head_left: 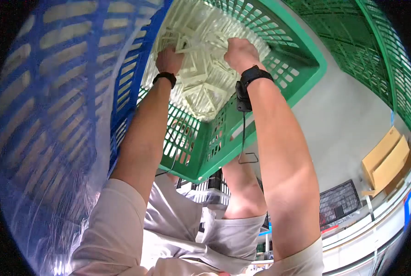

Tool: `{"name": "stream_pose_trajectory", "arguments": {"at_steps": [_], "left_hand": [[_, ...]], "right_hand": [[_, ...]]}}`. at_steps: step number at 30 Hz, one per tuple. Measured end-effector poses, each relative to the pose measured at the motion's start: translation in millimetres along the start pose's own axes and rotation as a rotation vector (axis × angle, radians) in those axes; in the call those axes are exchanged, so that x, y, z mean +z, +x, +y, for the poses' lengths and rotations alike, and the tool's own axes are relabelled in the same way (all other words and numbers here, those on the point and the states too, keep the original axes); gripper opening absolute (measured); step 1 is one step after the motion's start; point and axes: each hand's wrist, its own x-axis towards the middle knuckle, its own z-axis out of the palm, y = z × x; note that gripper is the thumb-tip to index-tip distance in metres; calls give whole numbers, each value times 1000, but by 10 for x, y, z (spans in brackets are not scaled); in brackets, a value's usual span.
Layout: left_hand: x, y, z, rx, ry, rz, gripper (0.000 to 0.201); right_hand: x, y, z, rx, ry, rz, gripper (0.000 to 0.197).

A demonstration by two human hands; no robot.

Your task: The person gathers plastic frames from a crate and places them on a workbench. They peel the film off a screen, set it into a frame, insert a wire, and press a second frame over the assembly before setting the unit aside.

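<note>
Both my arms reach forward into a green slatted crate [302, 69] filled with a heap of pale cream plastic frame parts [201, 78]. My left hand [168, 60] is buried in the heap at its left side, fingers curled down among the parts. My right hand [240, 52] is closed over parts at the top right of the heap. Each wrist carries a black band, and a thin cable hangs from the right one. Whether either hand really grips a part is hidden by the knuckles.
A blue slatted crate [76, 92] wrapped in clear plastic film stands close on the left. A second green crate [380, 50] sits at the upper right. A cardboard box [387, 161] and a black mesh basket [336, 200] lie on the grey floor at right.
</note>
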Motion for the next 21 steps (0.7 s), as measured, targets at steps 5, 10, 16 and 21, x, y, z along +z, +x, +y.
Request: {"name": "stream_pose_trajectory", "arguments": {"at_steps": [5, 10, 16, 21], "left_hand": [[-171, -443, -30, 17, -65, 301, 46], [-310, -778, -344, -81, -188, 313, 43], [-504, -1148, -676, -209, -796, 195, 34], [-224, -1541, -1178, -222, -825, 297, 27]], "right_hand": [[-56, -130, -75, -205, -60, -79, 32], [180, -285, -316, -225, -46, -664, 38], [1354, -261, -410, -141, 96, -803, 31], [2052, -272, -573, -120, 5, -174, 21]]}}
